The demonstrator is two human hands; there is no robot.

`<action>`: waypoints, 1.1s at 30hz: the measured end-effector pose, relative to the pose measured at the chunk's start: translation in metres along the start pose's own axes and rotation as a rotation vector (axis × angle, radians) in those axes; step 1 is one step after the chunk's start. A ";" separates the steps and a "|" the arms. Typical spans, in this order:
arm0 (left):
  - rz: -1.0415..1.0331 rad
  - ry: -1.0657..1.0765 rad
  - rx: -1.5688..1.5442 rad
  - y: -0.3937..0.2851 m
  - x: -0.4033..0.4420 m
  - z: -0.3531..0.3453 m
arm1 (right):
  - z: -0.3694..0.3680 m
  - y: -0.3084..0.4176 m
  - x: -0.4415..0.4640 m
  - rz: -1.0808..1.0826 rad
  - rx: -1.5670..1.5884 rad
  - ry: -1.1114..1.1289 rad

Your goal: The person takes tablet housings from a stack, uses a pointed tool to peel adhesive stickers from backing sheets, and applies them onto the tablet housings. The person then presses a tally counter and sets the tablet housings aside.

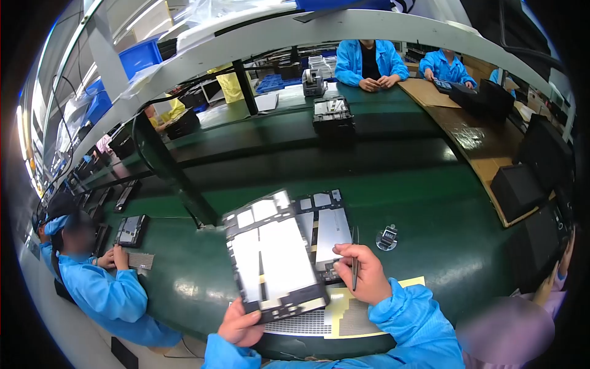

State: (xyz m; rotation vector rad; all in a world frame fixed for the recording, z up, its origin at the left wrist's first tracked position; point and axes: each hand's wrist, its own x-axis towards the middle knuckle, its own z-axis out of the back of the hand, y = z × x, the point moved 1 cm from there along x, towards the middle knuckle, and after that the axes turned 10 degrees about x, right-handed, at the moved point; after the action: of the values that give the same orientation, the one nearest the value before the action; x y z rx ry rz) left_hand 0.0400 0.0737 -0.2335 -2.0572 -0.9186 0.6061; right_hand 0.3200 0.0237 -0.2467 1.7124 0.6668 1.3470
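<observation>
The flat, rectangular black-and-white device panel (284, 258) tilts above the glossy green tabletop (436, 258), left hand (239, 326) gripping its near-left corner. Right of the panel, the right hand (367, 275) pinches slim dark metal tweezers (354, 270); behind the panel, partly covered, lies a black-framed silvery unit (334, 230).

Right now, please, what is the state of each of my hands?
Left hand: closed, holding a device near its lower corner.
Right hand: closed, holding tweezers.
</observation>
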 end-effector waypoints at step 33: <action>-0.510 -1.343 1.345 0.017 -0.100 0.226 | 0.012 -0.015 0.001 0.122 -0.602 0.198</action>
State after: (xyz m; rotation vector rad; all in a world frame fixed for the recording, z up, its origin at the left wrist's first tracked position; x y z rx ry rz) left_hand -0.1678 0.0945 -0.3673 -0.0263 -1.1079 1.7084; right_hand 0.3334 0.0289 -0.2602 1.1582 0.2210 1.6145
